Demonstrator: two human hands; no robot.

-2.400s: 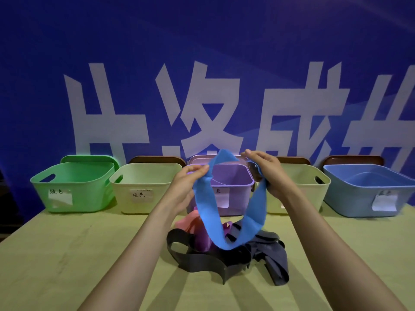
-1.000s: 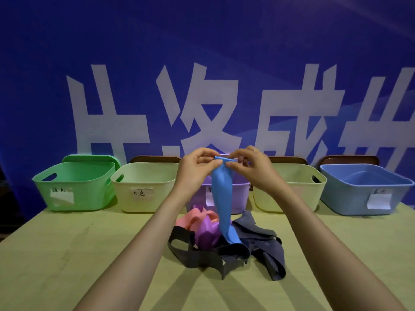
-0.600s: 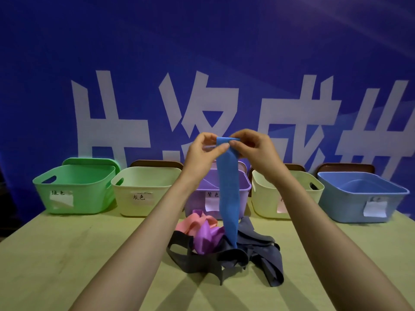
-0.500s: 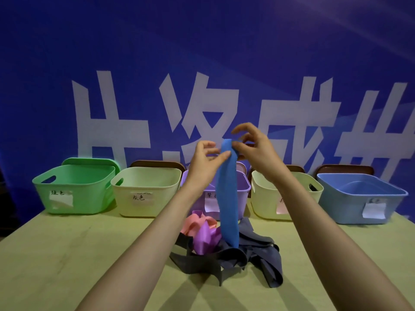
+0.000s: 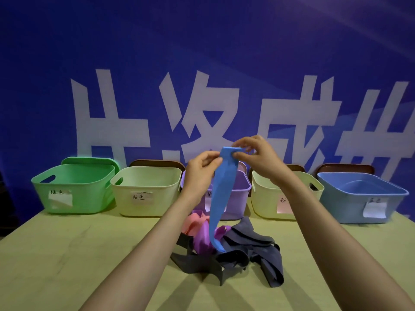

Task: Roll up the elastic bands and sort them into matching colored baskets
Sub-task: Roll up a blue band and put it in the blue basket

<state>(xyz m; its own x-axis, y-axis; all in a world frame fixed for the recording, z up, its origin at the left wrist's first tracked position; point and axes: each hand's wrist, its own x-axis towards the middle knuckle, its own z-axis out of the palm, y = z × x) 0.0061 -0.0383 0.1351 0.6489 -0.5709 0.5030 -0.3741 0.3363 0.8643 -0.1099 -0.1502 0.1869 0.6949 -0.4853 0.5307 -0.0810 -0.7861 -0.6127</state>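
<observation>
A blue elastic band point(image 5: 221, 194) hangs flat and long from both my hands, held up in front of the baskets. My left hand point(image 5: 202, 173) pinches its top left edge and my right hand point(image 5: 256, 157) pinches the folded top end. Its lower tip touches a heap on the table: a pink band point(image 5: 193, 223), a purple band point(image 5: 205, 240) and several dark grey bands point(image 5: 247, 250). Five baskets stand in a row behind: green point(image 5: 74, 187), cream with a grey label point(image 5: 146, 190), purple point(image 5: 240, 194), cream with a pink label point(image 5: 269, 198), blue point(image 5: 359, 196).
The yellow-green table point(image 5: 67, 254) runs under everything, with its left edge near the green basket. A blue banner with large white characters point(image 5: 202, 97) fills the background. Brown chair backs point(image 5: 157, 163) show behind the baskets.
The open loop was first drawn together into one flat hanging strip and lifted. In the last half second my fingers have shifted at its top end, where a small fold now shows.
</observation>
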